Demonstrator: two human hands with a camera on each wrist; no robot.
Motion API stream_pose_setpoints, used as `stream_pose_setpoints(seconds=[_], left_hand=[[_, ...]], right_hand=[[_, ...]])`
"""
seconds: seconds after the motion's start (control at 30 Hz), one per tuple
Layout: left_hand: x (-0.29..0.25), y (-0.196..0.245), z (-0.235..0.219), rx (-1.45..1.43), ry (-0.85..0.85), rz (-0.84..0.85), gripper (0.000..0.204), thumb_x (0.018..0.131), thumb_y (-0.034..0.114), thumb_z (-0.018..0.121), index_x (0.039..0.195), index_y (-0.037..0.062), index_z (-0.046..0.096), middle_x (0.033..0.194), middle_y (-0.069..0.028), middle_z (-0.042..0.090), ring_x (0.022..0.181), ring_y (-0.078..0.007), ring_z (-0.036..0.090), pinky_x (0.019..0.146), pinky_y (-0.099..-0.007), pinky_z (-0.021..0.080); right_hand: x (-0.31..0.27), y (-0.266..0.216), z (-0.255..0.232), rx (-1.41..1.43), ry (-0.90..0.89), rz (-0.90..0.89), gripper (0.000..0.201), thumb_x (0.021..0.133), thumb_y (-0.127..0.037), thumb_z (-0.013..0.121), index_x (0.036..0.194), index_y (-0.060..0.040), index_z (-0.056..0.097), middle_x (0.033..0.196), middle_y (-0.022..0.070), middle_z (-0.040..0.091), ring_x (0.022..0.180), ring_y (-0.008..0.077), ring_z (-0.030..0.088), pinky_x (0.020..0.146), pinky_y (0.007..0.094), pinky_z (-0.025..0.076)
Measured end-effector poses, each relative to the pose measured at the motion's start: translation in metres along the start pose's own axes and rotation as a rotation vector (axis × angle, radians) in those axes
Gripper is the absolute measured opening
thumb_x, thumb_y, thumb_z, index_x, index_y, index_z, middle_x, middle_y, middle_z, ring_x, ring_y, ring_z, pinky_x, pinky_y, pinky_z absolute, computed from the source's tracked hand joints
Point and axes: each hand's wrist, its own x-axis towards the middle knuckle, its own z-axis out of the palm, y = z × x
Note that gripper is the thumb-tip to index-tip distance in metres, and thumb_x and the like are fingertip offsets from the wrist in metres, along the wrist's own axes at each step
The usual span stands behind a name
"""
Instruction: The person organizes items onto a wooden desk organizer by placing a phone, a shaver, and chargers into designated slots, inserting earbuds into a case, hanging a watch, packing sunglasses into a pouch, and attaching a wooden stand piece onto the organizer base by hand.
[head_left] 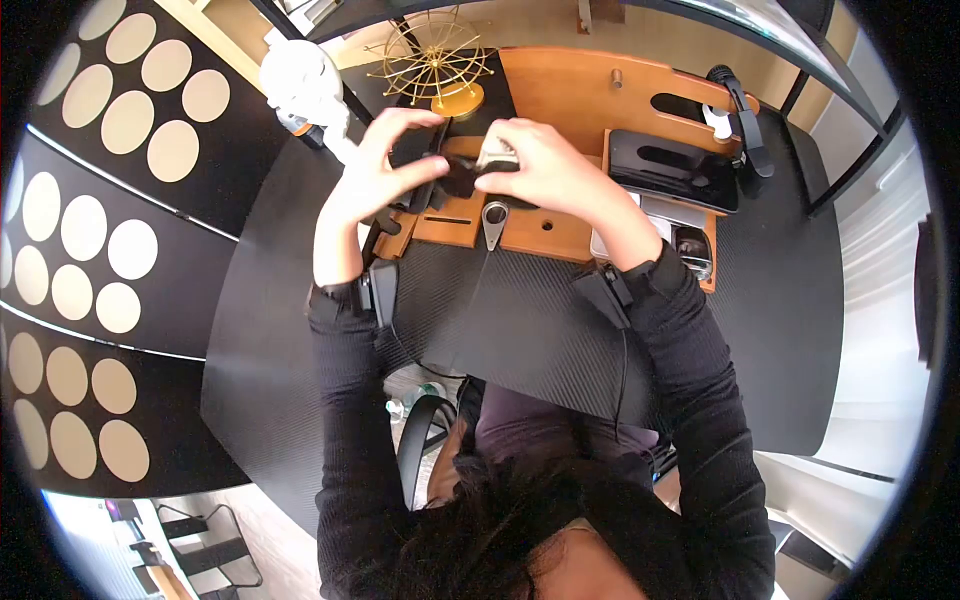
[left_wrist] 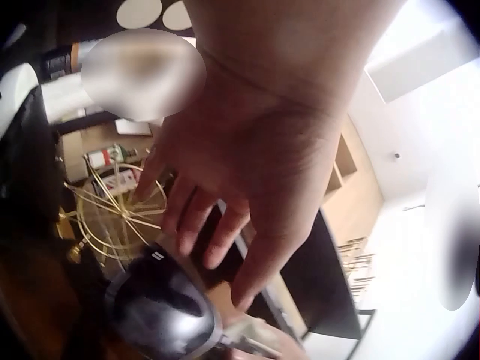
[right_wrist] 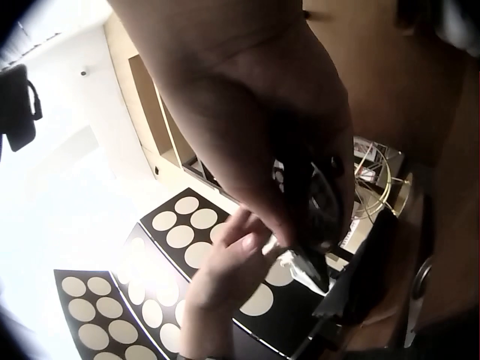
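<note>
A pair of sunglasses with dark lenses (head_left: 460,178) is held by my right hand (head_left: 545,165), thumb below and fingers curled over a pale folded part. In the left wrist view one glossy lens (left_wrist: 161,307) shows a small light mark. My left hand (head_left: 375,175) is beside the glasses, thumb and fingers spread apart with nothing gripped between them; its thumb tip is close to the lens. The right wrist view shows the left hand (right_wrist: 232,274) beyond the dark glasses (right_wrist: 322,199). Beneath both hands is a wooden organizer (head_left: 450,225) with a key-like metal ring piece (head_left: 494,222).
A gold wheel-shaped stand (head_left: 455,98) rises behind the hands, with a white figure (head_left: 300,85) to its left. On the right are a black glossy case (head_left: 670,170), another pair of glasses (head_left: 692,248) and a dark strapped object (head_left: 745,130). A shelf frame (head_left: 780,50) overhangs the black desk (head_left: 290,330).
</note>
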Motion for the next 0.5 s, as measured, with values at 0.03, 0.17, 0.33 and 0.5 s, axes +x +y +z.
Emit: stream_pose_setpoints(seconds=[0.03,0.17,0.33,0.5], left_hand=[[0.0,-0.034,-0.001,0.23,0.062,-0.041,0.051,0.082,0.024,0.076,0.128,0.0088,0.058,0.121,-0.0121,0.056,0.12,-0.0274,0.051,0.105,-0.04,0.038],[-0.016,-0.115,0.021,0.662,0.022,-0.381,0.071,0.074,0.046,0.079,0.133,0.0133,0.056,0.126,-0.0157,0.055,0.114,-0.0322,0.058,0.097,-0.0429,0.048],[-0.018,-0.116,0.031,0.862,0.081,-0.423,0.089,0.061,0.045,0.084,0.139,0.0182,0.05,0.126,-0.015,0.057,0.113,-0.0326,0.06,0.093,-0.0433,0.051],[-0.013,-0.103,0.038,0.83,0.264,-0.413,0.093,0.057,0.04,0.087,0.138,0.0161,0.049,0.116,-0.0143,0.057,0.107,-0.0335,0.06,0.085,-0.0419,0.053]], right_hand=[[-0.001,-0.008,-0.008,0.009,0.012,0.06,0.036,0.074,-0.024,0.078,0.095,0.0009,0.063,0.094,0.0202,0.065,0.094,0.0371,0.063,0.081,0.0429,0.051],[-0.004,-0.008,-0.018,-0.005,0.051,0.09,0.033,0.075,-0.022,0.076,0.094,0.0021,0.063,0.095,0.0195,0.065,0.091,0.0372,0.063,0.081,0.0426,0.051],[-0.003,-0.01,-0.022,0.064,0.059,0.157,0.033,0.078,-0.025,0.074,0.094,0.0022,0.064,0.095,0.0195,0.065,0.092,0.0355,0.064,0.082,0.041,0.051],[0.002,-0.002,0.004,0.24,0.178,0.031,0.035,0.081,-0.025,0.073,0.1,0.002,0.063,0.1,0.0193,0.065,0.095,0.0326,0.064,0.085,0.0403,0.051]])
